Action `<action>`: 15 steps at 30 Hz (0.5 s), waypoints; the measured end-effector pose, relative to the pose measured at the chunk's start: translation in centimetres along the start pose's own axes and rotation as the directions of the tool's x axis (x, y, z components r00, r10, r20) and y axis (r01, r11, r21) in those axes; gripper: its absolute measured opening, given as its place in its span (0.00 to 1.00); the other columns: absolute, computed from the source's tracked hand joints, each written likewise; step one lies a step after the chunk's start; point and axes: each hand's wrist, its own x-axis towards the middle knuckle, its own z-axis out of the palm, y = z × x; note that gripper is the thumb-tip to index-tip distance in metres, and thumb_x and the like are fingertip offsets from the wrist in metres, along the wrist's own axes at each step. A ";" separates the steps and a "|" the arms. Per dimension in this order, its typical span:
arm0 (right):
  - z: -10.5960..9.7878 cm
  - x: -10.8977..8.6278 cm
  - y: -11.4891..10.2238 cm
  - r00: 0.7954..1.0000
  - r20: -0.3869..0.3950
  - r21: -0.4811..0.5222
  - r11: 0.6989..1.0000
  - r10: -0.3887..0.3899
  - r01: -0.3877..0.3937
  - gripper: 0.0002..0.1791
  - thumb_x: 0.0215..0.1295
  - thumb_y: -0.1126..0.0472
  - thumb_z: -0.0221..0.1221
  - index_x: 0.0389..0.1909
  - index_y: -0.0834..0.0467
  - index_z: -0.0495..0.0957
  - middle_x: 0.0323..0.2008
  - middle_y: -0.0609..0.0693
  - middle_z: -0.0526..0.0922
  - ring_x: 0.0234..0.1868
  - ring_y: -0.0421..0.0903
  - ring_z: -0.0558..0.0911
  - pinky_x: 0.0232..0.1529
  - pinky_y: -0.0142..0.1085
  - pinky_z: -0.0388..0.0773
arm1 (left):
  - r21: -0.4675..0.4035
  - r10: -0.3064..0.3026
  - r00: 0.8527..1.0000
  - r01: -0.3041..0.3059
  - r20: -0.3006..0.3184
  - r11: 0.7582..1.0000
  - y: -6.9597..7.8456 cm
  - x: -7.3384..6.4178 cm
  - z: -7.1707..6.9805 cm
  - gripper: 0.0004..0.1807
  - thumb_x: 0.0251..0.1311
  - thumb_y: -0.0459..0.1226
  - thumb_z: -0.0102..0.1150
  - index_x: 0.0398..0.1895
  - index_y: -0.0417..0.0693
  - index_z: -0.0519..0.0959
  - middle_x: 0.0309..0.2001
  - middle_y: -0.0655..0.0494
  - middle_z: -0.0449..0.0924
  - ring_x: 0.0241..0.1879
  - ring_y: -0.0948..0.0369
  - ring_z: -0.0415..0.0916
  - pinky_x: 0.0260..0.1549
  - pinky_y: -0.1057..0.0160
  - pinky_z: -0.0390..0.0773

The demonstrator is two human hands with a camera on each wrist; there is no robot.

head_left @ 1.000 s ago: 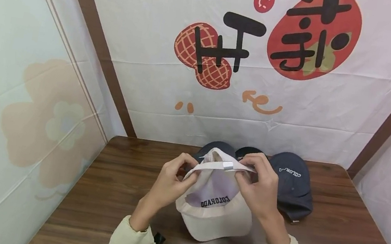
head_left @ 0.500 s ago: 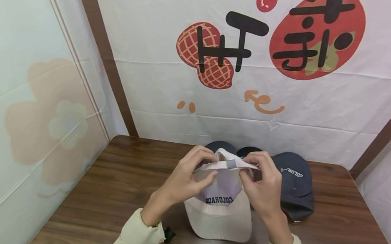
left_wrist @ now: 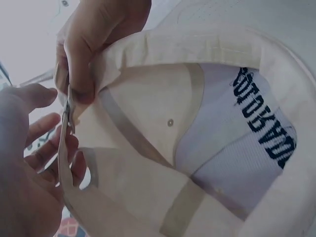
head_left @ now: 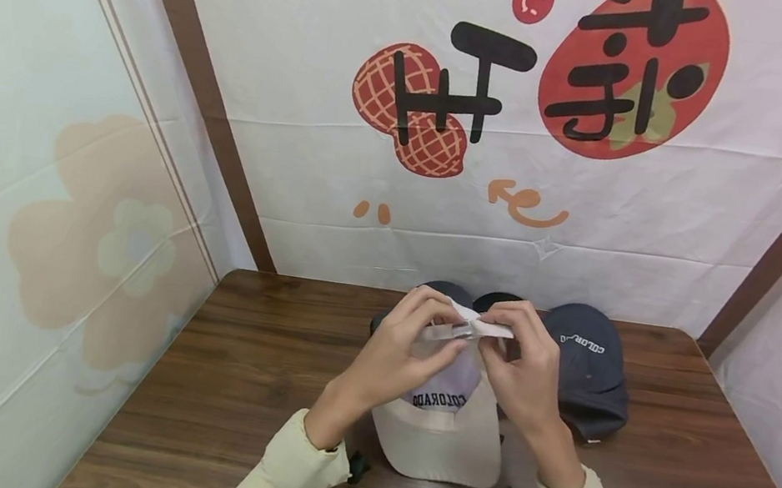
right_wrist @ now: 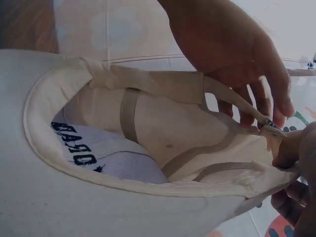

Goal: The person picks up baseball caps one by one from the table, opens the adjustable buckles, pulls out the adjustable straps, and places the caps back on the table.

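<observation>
A cream baseball cap [head_left: 436, 451] is held with its hollow underside towards me, brim nearest and COLORADO lettering [left_wrist: 264, 121] showing reversed inside. My right hand [head_left: 527, 374] pinches the adjustable back strap beside its metal buckle [head_left: 462, 331]. From the other side, my left hand [head_left: 392, 358] has its fingers curled round the strap. In the left wrist view, fingertips [left_wrist: 78, 168] of that hand come through the opening behind the strap, while its thumb stands apart from the band. The right wrist view shows the left hand [right_wrist: 232, 47] above the strap and the right thumb [right_wrist: 291, 148] on the strap end.
A navy COLORADO cap [head_left: 585, 374] lies at the back right of the wooden table [head_left: 225, 388]. Behind my hands, a dark blue cap [head_left: 450, 290] and a black cap [head_left: 500, 301] are partly hidden. Printed cloth walls [head_left: 309, 181] enclose the table's back and sides.
My left hand has slid right along the strap, from its left end to the buckle, loosening its grip midway. The right hand keeps its pinch. The cap has shifted slightly right.
</observation>
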 end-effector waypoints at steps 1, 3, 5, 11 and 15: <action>0.0 0.0 0.0 1.000 -0.002 0.008 1.000 -0.005 0.005 0.16 0.57 0.84 0.65 0.39 0.63 0.83 0.41 0.56 0.85 0.24 0.38 0.70 0.23 0.28 0.67 | 0.002 -0.001 1.000 0.001 0.001 1.000 0.1 0.1 0.1 0.13 0.66 0.33 0.72 0.51 0.45 0.82 0.52 0.51 0.79 0.53 0.57 0.79 0.52 0.61 0.83; 0.1 0.0 0.0 1.000 0.000 0.020 1.000 -0.013 0.013 0.16 0.57 0.84 0.65 0.39 0.63 0.84 0.41 0.56 0.85 0.23 0.38 0.69 0.22 0.28 0.67 | 0.007 -0.003 1.000 0.003 0.001 1.000 0.1 0.2 0.2 0.13 0.66 0.34 0.73 0.51 0.45 0.82 0.51 0.52 0.79 0.50 0.58 0.79 0.51 0.63 0.83; 0.2 0.0 0.0 1.000 0.000 0.031 0.999 -0.020 0.020 0.16 0.58 0.84 0.66 0.39 0.62 0.84 0.41 0.55 0.85 0.23 0.38 0.69 0.22 0.28 0.67 | 0.018 -0.009 1.000 0.009 0.002 1.000 0.2 0.3 0.4 0.12 0.67 0.34 0.73 0.50 0.45 0.82 0.50 0.52 0.78 0.49 0.59 0.79 0.50 0.64 0.83; 0.3 -0.2 -0.2 0.999 0.028 0.038 0.999 -0.016 0.015 0.14 0.59 0.82 0.69 0.39 0.62 0.86 0.42 0.55 0.85 0.24 0.37 0.69 0.25 0.28 0.67 | 0.074 -0.034 0.999 0.035 -0.016 0.997 0.4 0.3 0.6 0.14 0.64 0.37 0.75 0.47 0.45 0.81 0.48 0.53 0.78 0.45 0.61 0.79 0.45 0.66 0.82; 0.3 -0.4 -0.4 0.999 0.050 0.029 0.999 0.020 -0.021 0.13 0.61 0.80 0.68 0.41 0.62 0.88 0.42 0.56 0.86 0.25 0.37 0.69 0.26 0.29 0.68 | 0.090 -0.057 0.998 0.060 -0.036 0.994 0.4 0.2 0.7 0.12 0.65 0.35 0.74 0.45 0.45 0.80 0.47 0.53 0.78 0.43 0.61 0.79 0.44 0.67 0.82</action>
